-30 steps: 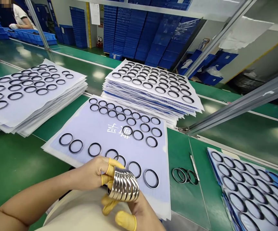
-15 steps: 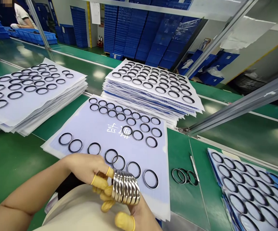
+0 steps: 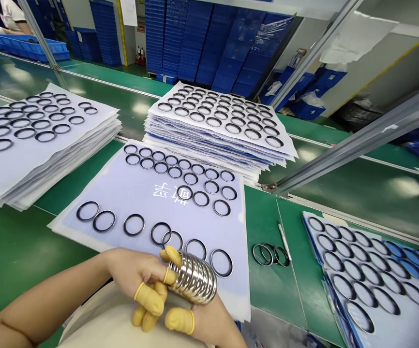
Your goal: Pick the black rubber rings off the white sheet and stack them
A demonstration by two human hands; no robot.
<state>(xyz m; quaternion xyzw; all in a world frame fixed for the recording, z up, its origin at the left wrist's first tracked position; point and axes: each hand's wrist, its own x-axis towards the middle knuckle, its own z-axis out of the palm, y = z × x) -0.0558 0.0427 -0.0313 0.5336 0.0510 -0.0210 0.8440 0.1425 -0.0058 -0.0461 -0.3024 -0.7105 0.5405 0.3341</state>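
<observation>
Polished silver metal rings [image 3: 193, 278], stacked in a tight row, pinched between both hands [image 3: 133, 270], yellow finger cots [image 3: 146, 299]

The stacked rings [image 3: 193, 278] are bright, polished metal with a mirror shine; the finger cots [image 3: 144, 298] are matt yellow rubber, the sheets [image 3: 122, 193] thin matt paper, and the green surface [image 3: 13, 251] smooth and glossy.
</observation>
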